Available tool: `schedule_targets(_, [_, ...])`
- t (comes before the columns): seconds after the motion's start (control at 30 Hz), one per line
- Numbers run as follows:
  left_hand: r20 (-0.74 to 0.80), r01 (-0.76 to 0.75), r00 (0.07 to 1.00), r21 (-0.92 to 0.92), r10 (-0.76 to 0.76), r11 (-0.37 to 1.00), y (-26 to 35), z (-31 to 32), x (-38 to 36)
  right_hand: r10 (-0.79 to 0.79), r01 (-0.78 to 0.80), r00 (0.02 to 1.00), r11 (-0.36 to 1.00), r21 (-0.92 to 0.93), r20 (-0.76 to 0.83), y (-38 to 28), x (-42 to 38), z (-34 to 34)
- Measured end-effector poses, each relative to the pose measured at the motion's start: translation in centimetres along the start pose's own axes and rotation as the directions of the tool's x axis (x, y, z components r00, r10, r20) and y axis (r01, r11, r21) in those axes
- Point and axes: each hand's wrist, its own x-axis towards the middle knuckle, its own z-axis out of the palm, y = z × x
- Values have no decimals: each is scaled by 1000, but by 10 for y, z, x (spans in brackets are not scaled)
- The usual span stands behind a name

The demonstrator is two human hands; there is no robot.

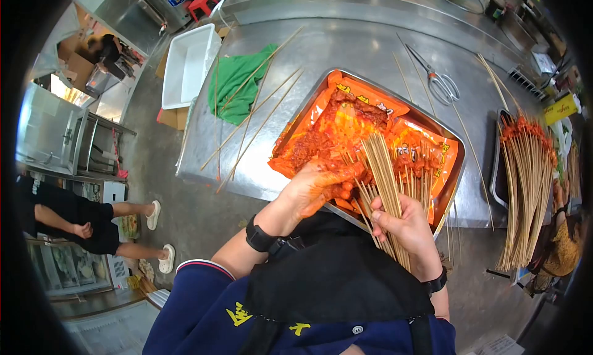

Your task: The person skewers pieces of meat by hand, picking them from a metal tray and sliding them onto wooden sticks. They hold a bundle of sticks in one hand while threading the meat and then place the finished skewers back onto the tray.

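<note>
My left hand (327, 182), coated in red sauce, curls its fingers around sauce-covered meat at the tray's near left side. Exactly which pieces it grips is partly hidden. My right hand (404, 225) is closed around a thick bundle of bamboo skewers (384, 170), their bare upper ends fanned out above the fist. Under both hands is a metal tray (458, 185) holding orange printed plastic bags (355, 123) smeared with red marinade. Skewered meat (417, 160) lies on the bags at the right, sticks pointing towards me.
Scissors (441, 86) and loose skewers lie on the steel table (358, 43). A green cloth (241, 83) is at left, beside a white bin (190, 68). Many loaded skewers (528, 182) rest on a second tray at right. Another person (74, 219) stands at far left.
</note>
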Motion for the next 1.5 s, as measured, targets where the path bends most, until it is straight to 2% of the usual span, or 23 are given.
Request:
schedule_targets(0.1, [-39, 15, 999, 93, -11, 996, 1, 6, -1, -6, 6, 1000, 1000, 7, 28, 5, 1, -4])
schedule_targets(0.27, [-78, 3, 997, 144, 8, 990, -6, 2, 3, 3, -3, 1000, 1000, -30, -18, 3, 0, 2])
schedule_targets(0.33, [-64, -4, 998, 176, 15, 984, -9, 1, 7, -235, 210, 970, 940, -268, -63, 6, -2, 1])
schedule_targets(0.47, [-134, -12, 990, 230, 44, 973, -6, 14, 11, -214, 193, 976, 941, -278, -46, 1, -4, -4])
schedule_targets(0.57, [-176, -25, 980, 349, 92, 937, -10, 9, 17, -140, 104, 981, 965, -240, -136, -3, -6, -7])
schedule_targets(0.67, [-204, -37, 970, 410, 131, 912, -6, 3, 21, -29, 29, 1000, 999, -41, 2, -9, -10, -13])
schedule_targets(0.7, [-236, -23, 963, 412, 130, 911, -2, 1, 22, -29, 29, 1000, 999, -40, 0, -11, -10, -13])
schedule_targets(0.77, [-298, -32, 940, 410, 167, 912, 10, 1, 21, -29, 26, 999, 991, 134, 16, -14, -9, -11])
schedule_targets(0.8, [-222, -211, 899, 536, 378, 818, 11, -6, 25, -66, 59, 997, 985, 164, 35, -13, -9, -17])
schedule_targets(0.83, [-118, -373, 817, 637, 564, 674, 11, -13, 28, -64, 56, 997, 985, 163, 40, -12, -9, -20])
schedule_targets(0.87, [-122, -372, 815, 639, 566, 673, 13, -22, 27, -120, 116, 993, 971, 210, 9, -10, -9, -22])
schedule_targets(0.9, [-85, -142, 847, 915, 524, 377, 15, -31, 24, -173, 174, 985, 951, 257, -25, -8, -9, -23])
schedule_targets(0.93, [-76, 94, 882, 995, 466, -15, 16, -35, 22, -163, 169, 986, 951, 260, -43, -10, -11, -23])
schedule_targets(0.97, [-80, 98, 882, 995, 463, -14, 13, -35, 21, -159, 165, 986, 951, 263, -42, -9, -10, -23])
schedule_targets(1.03, [42, 13, 938, 988, 345, -155, 5, -25, 21, -150, 161, 987, 949, 271, -62, -6, -10, -25])
schedule_targets(1.07, [94, -24, 926, 981, 365, -192, -6, -33, 27, -135, 150, 988, 951, 270, -73, -8, -11, -22])
schedule_targets(1.1, [96, -27, 927, 981, 363, -191, -6, -28, 28, -134, 150, 988, 951, 269, -76, -8, -10, -21])
schedule_targets(1.17, [-25, 114, 961, 943, 274, -312, -2, -14, 26, -117, 129, 991, 960, 249, -64, -7, -9, -20])
schedule_targets(1.3, [-44, 116, 975, 937, 216, -331, 3, -13, 27, -118, 126, 992, 974, 191, -52, -3, -9, -21])
schedule_targets(1.37, [25, 75, 926, 967, 378, -245, 4, -19, 24, -129, 133, 991, 977, 169, -31, -2, -9, -22])
schedule_targets(1.43, [-143, 131, 925, 990, 353, 57, 13, -28, 23, -77, 80, 996, 993, 88, -36, -5, -10, -19])
schedule_targets(1.47, [-134, 34, 926, 961, 352, 276, 14, -39, 23, -30, 33, 999, 997, 76, -44, -10, -11, -14])
schedule_targets(1.5, [-135, 34, 924, 961, 359, 274, 17, -34, 19, -34, 37, 999, 997, 74, -37, -8, -8, -12])
